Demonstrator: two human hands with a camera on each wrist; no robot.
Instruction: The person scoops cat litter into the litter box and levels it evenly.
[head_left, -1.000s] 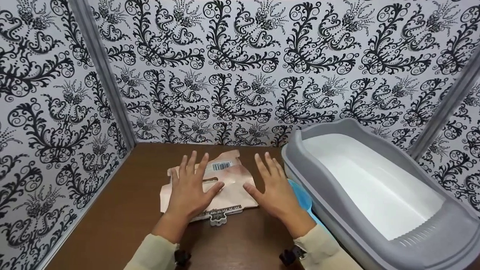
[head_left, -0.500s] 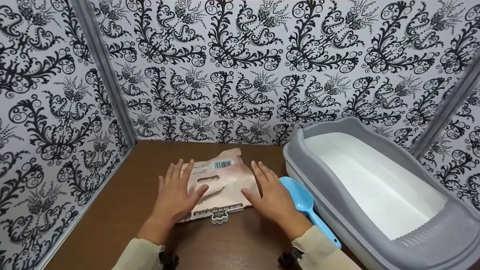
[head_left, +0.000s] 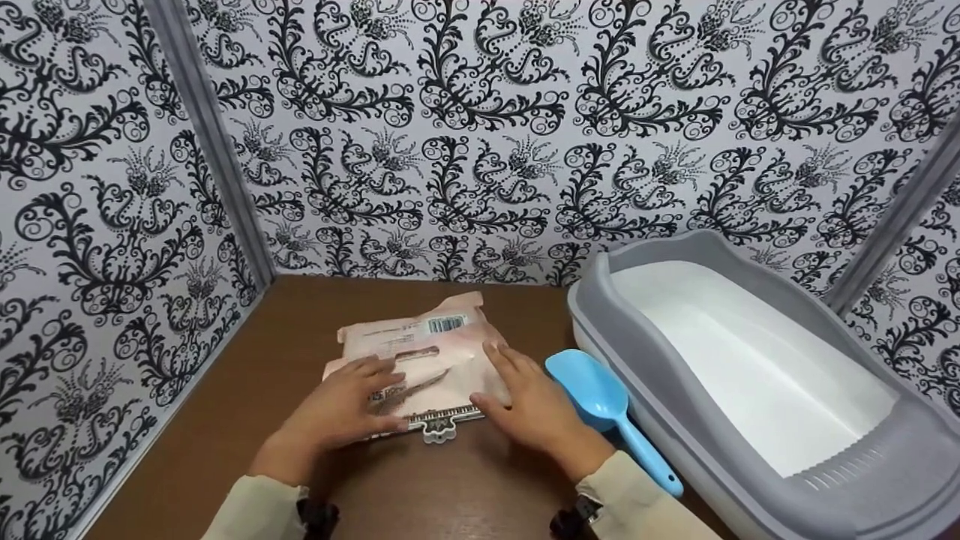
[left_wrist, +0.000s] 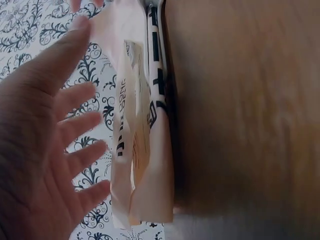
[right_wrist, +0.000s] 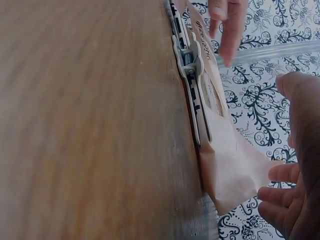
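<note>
A flat pale-pink bag with a barcode and a handle slot lies on the brown table. Its near edge is folded into a long clip, whose scalloped grip shows at the middle; the right wrist view gives the clip from the side. My left hand hovers over the bag's front left corner, fingers loosely bent and holding nothing. Over the right side is my right hand, its fingers extended along the bag's edge. In the left wrist view, loose layers of the bag stand up beside the clipped fold.
A blue scoop lies right of the right hand, its handle pointing toward the front. Beyond it stands a large grey and white litter tray along the table's right side. Patterned wall panels enclose the back and left.
My left hand has moved left and toward me, its fingers bending. The right hand has come slightly nearer and lower, uncovering the blue scoop. The bag stays in place.
</note>
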